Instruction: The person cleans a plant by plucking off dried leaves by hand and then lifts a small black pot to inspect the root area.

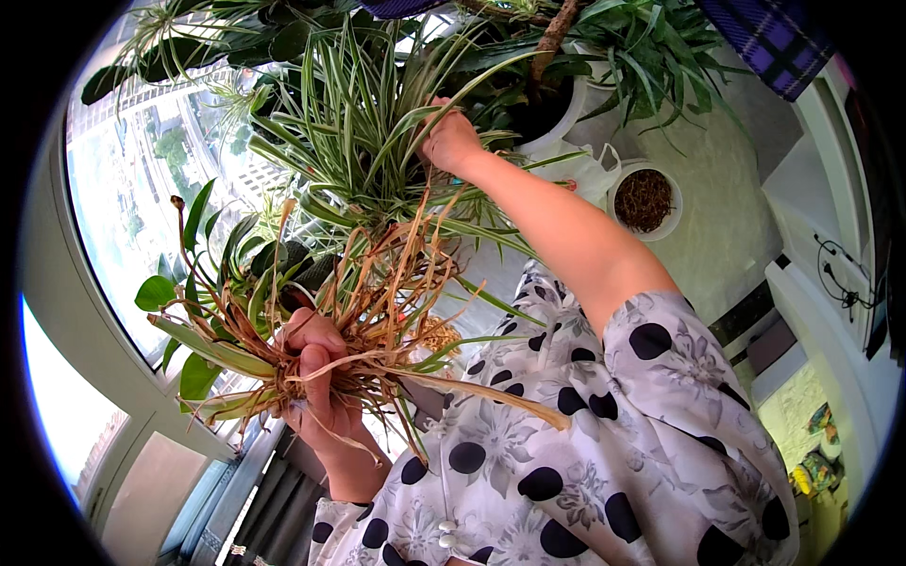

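A thick bunch of dry brown leaves (396, 283) is held in my left hand (318, 382), with a few green and yellowing blades mixed in. My right hand (449, 138) reaches forward into a spider plant (354, 120) with green and white striped leaves. Its fingers curl around leaves there, and the fingertips are hidden by the foliage. Dry strands hang just below that hand. Beyond my left hand, a plant with broad green leaves (156, 292) shows near the window.
A large white pot (566, 127) holds a woody-stemmed plant. A white tub (644, 201) of brown material stands on the pale floor, beside a white plastic bag (591, 170). The window (141, 184) lies at left. A black cable (839, 272) lies at right.
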`<state>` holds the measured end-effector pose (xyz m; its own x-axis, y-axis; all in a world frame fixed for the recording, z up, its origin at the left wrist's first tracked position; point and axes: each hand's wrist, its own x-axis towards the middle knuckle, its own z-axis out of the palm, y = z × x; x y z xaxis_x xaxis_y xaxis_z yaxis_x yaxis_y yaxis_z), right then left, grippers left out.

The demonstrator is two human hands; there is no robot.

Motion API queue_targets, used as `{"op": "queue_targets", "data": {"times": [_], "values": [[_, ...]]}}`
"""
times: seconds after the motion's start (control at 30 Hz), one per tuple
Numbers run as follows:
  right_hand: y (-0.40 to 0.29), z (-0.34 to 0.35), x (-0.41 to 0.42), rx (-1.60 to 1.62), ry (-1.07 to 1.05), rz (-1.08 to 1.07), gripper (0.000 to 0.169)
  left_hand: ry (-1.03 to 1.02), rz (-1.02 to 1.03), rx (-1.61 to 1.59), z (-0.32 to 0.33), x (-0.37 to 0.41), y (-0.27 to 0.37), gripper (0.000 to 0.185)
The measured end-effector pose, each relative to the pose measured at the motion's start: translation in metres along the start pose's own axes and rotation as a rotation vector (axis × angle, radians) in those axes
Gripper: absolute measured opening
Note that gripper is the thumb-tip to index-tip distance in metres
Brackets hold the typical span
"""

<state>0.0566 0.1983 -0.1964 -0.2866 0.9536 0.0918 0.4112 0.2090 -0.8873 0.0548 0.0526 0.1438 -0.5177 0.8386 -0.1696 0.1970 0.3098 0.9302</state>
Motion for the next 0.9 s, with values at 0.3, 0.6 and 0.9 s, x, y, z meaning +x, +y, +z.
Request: {"op": "queue_targets", "data": {"times": [0.3,0.6,0.9], "values": [[0.004,-0.015,0.012,-0.273,-0.164,-0.21,0.019,0.07,-0.016,0.021,0.004,-0.003,0.004,0.02],[-0.001,-0.072,-0.005,-0.029,-0.274,-0.172,0.017,0.024,0.001,-0.023,-0.011,-0.002,-0.012,0.018],[-0.01,-0.08,-0.012,-0.27,-0.342,-0.243,0.014,0.134,-0.038,-0.094,-0.013,-0.005,-0.026,0.014]]}}
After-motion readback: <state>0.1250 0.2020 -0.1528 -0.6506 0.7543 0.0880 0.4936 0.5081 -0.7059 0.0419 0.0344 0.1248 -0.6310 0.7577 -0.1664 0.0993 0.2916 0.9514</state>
